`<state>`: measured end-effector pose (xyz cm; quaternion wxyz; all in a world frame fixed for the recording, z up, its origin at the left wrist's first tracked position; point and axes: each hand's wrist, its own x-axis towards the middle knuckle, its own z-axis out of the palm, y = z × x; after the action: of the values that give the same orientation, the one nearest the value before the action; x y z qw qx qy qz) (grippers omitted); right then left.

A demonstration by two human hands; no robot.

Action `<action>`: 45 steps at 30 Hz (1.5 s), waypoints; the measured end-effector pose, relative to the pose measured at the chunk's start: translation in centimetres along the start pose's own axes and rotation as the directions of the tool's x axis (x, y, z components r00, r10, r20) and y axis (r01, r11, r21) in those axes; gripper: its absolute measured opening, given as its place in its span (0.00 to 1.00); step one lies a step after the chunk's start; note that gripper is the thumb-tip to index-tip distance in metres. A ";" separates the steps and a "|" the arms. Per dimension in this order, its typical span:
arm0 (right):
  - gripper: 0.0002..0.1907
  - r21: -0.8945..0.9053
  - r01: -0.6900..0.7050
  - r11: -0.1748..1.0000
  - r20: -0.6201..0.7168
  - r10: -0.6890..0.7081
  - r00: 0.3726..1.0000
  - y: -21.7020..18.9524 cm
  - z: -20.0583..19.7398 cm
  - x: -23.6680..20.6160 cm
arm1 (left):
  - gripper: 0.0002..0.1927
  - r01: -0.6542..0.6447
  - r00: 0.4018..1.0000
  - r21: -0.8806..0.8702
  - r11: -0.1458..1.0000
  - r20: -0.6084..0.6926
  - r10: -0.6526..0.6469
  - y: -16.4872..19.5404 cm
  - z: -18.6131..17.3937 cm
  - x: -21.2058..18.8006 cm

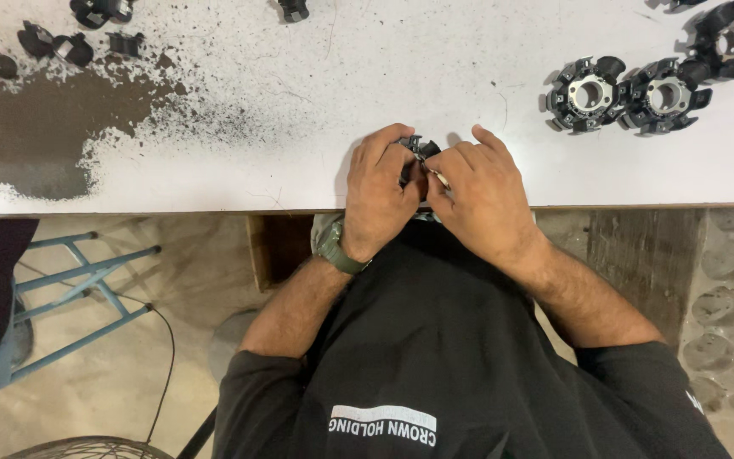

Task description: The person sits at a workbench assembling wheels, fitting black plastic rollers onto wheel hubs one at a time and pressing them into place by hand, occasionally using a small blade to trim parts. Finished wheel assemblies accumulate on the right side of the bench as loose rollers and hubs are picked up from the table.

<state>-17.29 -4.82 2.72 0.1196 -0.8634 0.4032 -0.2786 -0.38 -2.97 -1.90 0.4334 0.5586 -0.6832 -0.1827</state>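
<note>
My left hand (380, 195) and my right hand (482, 195) are pressed together at the near edge of a white worktable (299, 110). Between them they grip a small black plastic part (418, 151), mostly hidden by my fingers. A thin light-coloured piece shows at my right fingertips, too small to tell what it is. A green watch sits on my left wrist.
Three black ring-shaped assemblies (586, 93) with central holes lie at the table's far right. Several small black pieces (70, 47) are scattered at the far left, beside a worn dark patch (36, 136). A blue metal frame (78, 289) stands on the floor at left.
</note>
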 end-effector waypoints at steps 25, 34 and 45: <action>0.13 0.038 -0.029 0.999 -0.146 0.034 0.989 -0.2 1.5 -1.7 | 0.06 0.011 1.000 -0.011 1.000 0.003 -0.011 -0.6 0.1 -0.4; 0.12 -0.033 -0.022 0.999 -0.074 0.019 0.997 -0.4 1.1 -1.1 | 0.07 0.008 1.000 0.012 1.000 -0.002 -0.008 -0.2 -0.3 -0.3; 0.12 0.061 -0.062 0.996 -0.189 0.072 0.979 0.5 1.8 -1.0 | 0.14 -0.140 0.989 0.189 0.972 0.070 0.128 -0.3 -2.6 1.0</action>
<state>-17.07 -4.45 0.67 0.1132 -0.8151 0.4338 -0.3670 1.84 -3.39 -0.27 0.3687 0.5452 -0.7460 -0.1018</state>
